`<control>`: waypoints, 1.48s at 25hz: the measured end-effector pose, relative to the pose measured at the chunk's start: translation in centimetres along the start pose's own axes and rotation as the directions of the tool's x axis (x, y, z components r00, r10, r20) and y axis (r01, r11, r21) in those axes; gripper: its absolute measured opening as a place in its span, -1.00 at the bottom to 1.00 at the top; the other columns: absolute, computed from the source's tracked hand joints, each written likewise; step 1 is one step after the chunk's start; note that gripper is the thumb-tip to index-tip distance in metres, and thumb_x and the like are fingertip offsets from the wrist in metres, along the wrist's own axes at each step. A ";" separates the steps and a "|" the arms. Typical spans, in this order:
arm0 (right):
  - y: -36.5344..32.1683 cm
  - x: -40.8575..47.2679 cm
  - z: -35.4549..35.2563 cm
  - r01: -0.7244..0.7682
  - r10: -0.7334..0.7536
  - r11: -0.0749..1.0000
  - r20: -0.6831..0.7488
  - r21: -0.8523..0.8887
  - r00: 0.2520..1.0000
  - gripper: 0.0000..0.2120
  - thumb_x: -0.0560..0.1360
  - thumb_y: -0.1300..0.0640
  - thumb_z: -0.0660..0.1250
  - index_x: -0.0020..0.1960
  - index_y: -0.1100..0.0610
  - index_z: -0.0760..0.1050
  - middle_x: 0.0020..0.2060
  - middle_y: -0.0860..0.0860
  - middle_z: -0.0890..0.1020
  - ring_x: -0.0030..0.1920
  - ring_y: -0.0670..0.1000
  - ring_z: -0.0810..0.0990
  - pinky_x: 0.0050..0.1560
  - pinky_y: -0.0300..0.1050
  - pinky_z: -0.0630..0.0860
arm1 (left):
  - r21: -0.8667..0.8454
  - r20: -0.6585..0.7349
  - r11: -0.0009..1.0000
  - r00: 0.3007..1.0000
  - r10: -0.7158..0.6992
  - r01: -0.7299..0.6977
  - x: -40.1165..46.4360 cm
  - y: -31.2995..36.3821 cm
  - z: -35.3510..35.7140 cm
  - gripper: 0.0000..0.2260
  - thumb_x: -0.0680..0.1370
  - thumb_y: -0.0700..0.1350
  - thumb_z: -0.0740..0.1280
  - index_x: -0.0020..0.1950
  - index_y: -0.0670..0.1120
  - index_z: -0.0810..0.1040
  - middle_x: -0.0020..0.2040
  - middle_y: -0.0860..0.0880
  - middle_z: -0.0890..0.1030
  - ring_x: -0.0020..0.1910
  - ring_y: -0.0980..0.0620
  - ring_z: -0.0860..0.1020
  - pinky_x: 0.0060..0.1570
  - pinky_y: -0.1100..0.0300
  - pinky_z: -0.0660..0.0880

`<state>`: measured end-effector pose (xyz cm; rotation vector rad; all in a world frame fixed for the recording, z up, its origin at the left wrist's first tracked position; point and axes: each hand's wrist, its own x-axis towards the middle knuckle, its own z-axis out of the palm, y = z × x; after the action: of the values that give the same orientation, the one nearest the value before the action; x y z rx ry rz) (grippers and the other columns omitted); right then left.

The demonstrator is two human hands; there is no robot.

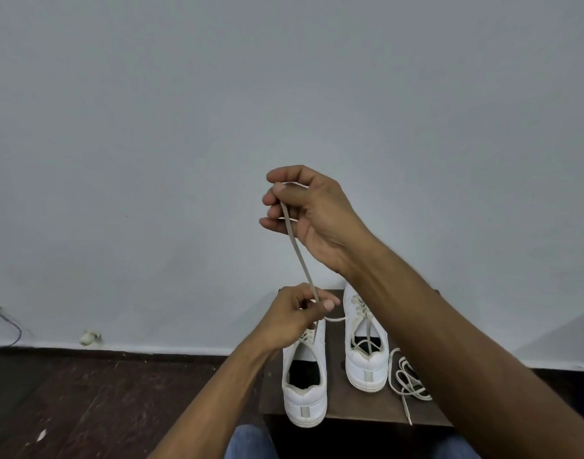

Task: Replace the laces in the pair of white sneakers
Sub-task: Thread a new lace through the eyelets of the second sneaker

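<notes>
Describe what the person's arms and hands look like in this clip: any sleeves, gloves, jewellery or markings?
Both forearms are bare right to the bottom frame edge, with no sleeve in sight. The left hand and right hand wear no gloves, and no rings, watch, wristband or markings show on the visible sides. Fingernails are short and unpainted. Blue denim covers the knees at the bottom edge.

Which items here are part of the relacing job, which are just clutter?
In the job: left sneaker, right sneaker, lace being pulled, loose lace, left hand, right hand.
Lying about: wall cables, white plug, small table.
</notes>
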<state>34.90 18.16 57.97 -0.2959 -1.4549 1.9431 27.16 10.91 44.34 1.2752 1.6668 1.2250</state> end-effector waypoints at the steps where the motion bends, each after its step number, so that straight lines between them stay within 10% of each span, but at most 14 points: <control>1: 0.3 0.1 -0.2 0.039 -0.040 0.997 -0.016 -0.063 0.999 -0.85 0.58 0.36 0.22 0.00 0.21 0.55 -0.26 0.13 0.59 -0.32 0.03 0.55 -0.14 -0.05 0.61 | 0.033 0.000 0.999 1.000 0.016 -0.016 -0.1 0.0 0.2 -0.89 0.58 -0.13 0.35 -0.04 -0.08 0.67 -0.16 0.08 0.68 -0.26 0.15 0.56 -0.20 0.25 0.51; 8: 15.0 -2.6 -6.8 -0.327 0.302 0.928 -0.154 -0.178 0.941 -0.75 0.52 0.36 0.19 0.03 0.20 0.62 -0.04 0.33 0.65 -0.21 0.25 0.60 -0.08 -0.02 0.53 | -0.130 -0.153 0.991 0.988 0.001 -0.022 -1.1 -1.6 -1.5 -0.81 0.57 -0.33 0.31 -0.08 -0.10 0.66 -0.35 0.04 0.62 -0.34 0.09 0.57 -0.24 0.24 0.54; 12: 20.8 -6.9 -7.7 -0.436 0.425 0.897 -0.130 -0.072 0.896 -0.78 0.57 0.29 0.17 -0.07 0.23 0.60 -0.24 0.23 0.60 -0.21 0.14 0.57 -0.02 -0.05 0.50 | -0.211 -0.337 0.975 0.930 -0.144 0.075 -0.2 -4.6 -2.6 -0.88 0.53 -0.33 0.36 -0.06 -0.15 0.66 -0.25 -0.11 0.65 -0.30 0.02 0.59 -0.17 0.15 0.60; 20: 25.0 -8.6 -8.7 -0.599 0.481 0.796 -0.503 -0.094 0.718 -0.77 0.47 0.34 0.31 -0.35 0.20 0.55 -0.40 0.15 0.59 -0.35 0.05 0.54 -0.23 -0.05 0.52 | -0.286 -0.241 0.847 0.822 -0.516 0.448 -0.5 -13.0 2.3 -0.90 0.48 -0.40 0.36 -0.12 -0.24 0.63 -0.30 -0.14 0.67 -0.36 -0.02 0.62 -0.25 0.07 0.63; 25: 25.7 -9.9 -8.8 -0.433 0.230 0.410 -0.368 -0.803 0.901 -0.77 0.47 0.24 0.18 -0.33 0.05 0.39 -0.36 0.01 0.59 -0.28 0.06 0.57 -0.22 0.03 0.52 | 0.540 -0.170 0.779 0.947 -0.271 0.320 -1.7 -13.3 2.9 -0.84 0.46 -0.19 0.26 -0.30 0.01 0.49 -0.26 0.02 0.64 -0.23 -0.01 0.60 -0.22 0.14 0.51; 28: 25.4 -10.7 -8.6 -0.295 0.139 0.191 -0.272 -0.936 0.952 -0.84 0.54 0.15 0.13 -0.11 0.04 0.48 -0.14 0.02 0.63 -0.11 0.09 0.60 -0.15 0.01 0.51 | 0.584 -0.174 0.763 0.961 -0.216 0.277 -2.9 -13.2 3.1 -0.91 0.51 -0.14 0.26 -0.10 -0.01 0.55 -0.08 0.01 0.66 -0.11 0.00 0.60 -0.14 0.12 0.52; 31: 25.4 -10.4 -8.1 -0.137 0.276 0.007 -0.130 -0.990 0.952 -0.77 0.55 0.13 0.13 0.09 0.10 0.53 0.06 0.02 0.58 0.12 0.08 0.52 -0.03 0.00 0.49 | 0.601 -0.195 0.772 0.975 -0.109 0.207 -4.6 -14.4 3.5 -0.53 0.54 -0.17 0.23 0.43 0.10 0.37 0.25 0.12 0.51 0.16 0.08 0.54 0.00 0.20 0.48; 34: 25.3 -10.4 -8.1 -0.141 0.252 0.038 -0.127 -0.989 0.959 -0.76 0.56 0.09 0.12 0.08 0.10 0.52 0.06 0.00 0.55 0.10 0.07 0.53 -0.05 0.00 0.49 | 0.562 -0.210 0.816 0.978 -0.015 0.133 -5.9 -15.8 4.0 -0.47 0.57 -0.18 0.20 0.54 0.06 0.21 0.37 0.17 0.36 0.23 0.12 0.49 0.12 0.16 0.51; 37: 25.3 -11.5 -8.9 -0.118 0.108 0.094 -0.108 -0.988 0.988 -0.79 0.57 0.04 0.13 0.06 0.06 0.49 0.02 -0.05 0.53 -0.01 0.03 0.57 -0.13 -0.07 0.46 | 0.530 -0.212 0.846 0.976 0.054 0.069 -6.5 -17.3 4.2 -0.67 0.59 -0.15 0.19 0.34 0.05 0.47 0.22 0.16 0.51 0.10 0.16 0.55 0.05 0.23 0.51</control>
<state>38.67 13.96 29.35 -1.0449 -2.6373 0.5967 27.57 4.55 26.52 1.4894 2.2855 0.9463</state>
